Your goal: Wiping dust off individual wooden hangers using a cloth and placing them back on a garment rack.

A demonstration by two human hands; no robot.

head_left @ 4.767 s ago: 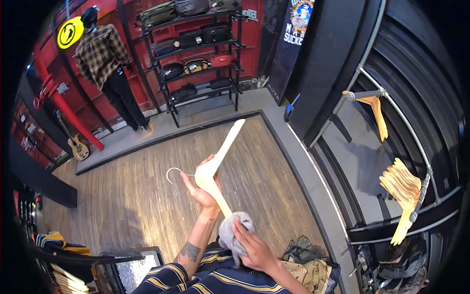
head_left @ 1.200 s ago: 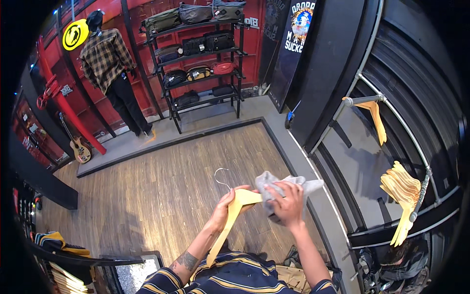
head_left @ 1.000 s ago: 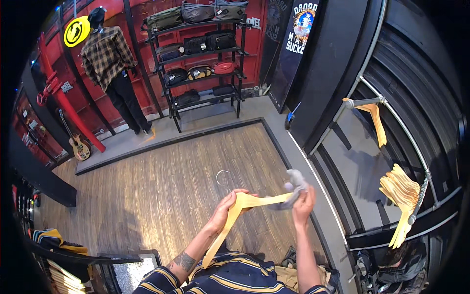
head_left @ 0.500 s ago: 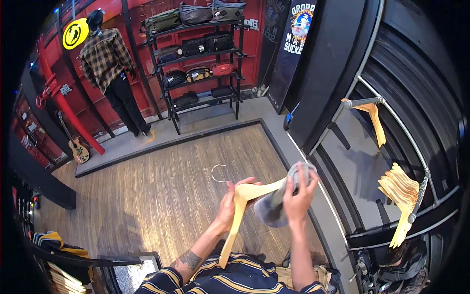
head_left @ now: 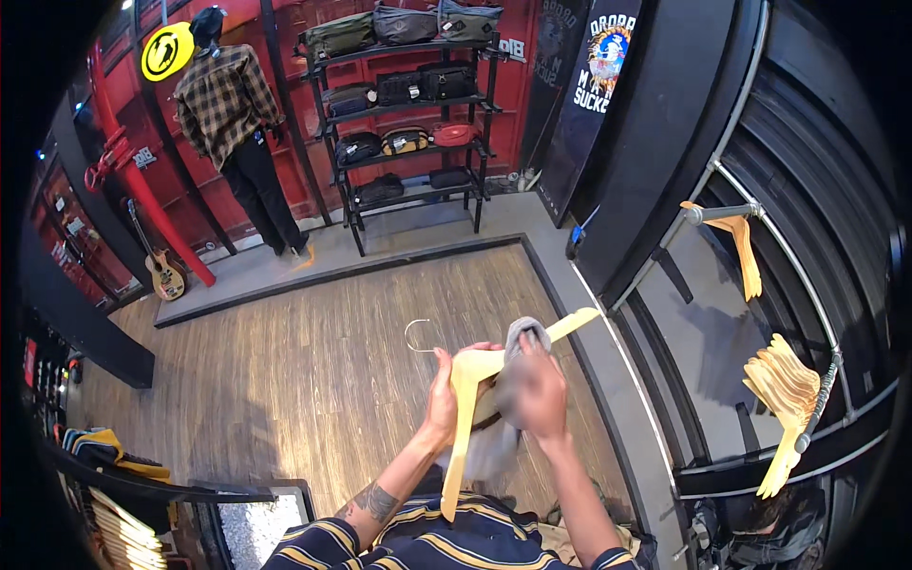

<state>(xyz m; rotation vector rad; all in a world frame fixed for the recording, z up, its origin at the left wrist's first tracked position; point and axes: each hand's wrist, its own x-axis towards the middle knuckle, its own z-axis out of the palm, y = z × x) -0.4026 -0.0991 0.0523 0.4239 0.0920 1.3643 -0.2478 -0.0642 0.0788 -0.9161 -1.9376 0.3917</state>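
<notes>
A light wooden clothes hanger (head_left: 464, 404) with a thin metal hook is held in front of my body. Around its middle, just below the hook, is my left hand (head_left: 439, 399), thumb up along the wood. My right hand (head_left: 540, 394) grips a grey cloth (head_left: 524, 332), which is pressed over the hanger's right arm. The tip of that arm sticks out beyond the cloth, while the other arm slants down toward my striped shirt. The cloth's lower end hangs blurred beneath my right hand.
Wooden hangers (head_left: 784, 380) hang in a bunch on a pipe rail at right, with more on a second bar (head_left: 727, 214). A black shelf rack (head_left: 413, 100) of bags and a mannequin in a plaid shirt (head_left: 223, 100) stand at the back. Folded clothes (head_left: 104, 446) lie lower left.
My right hand has slid the cloth inward along the hanger's right arm, from its tip toward the middle, baring the tip. The left hand keeps its hold.
</notes>
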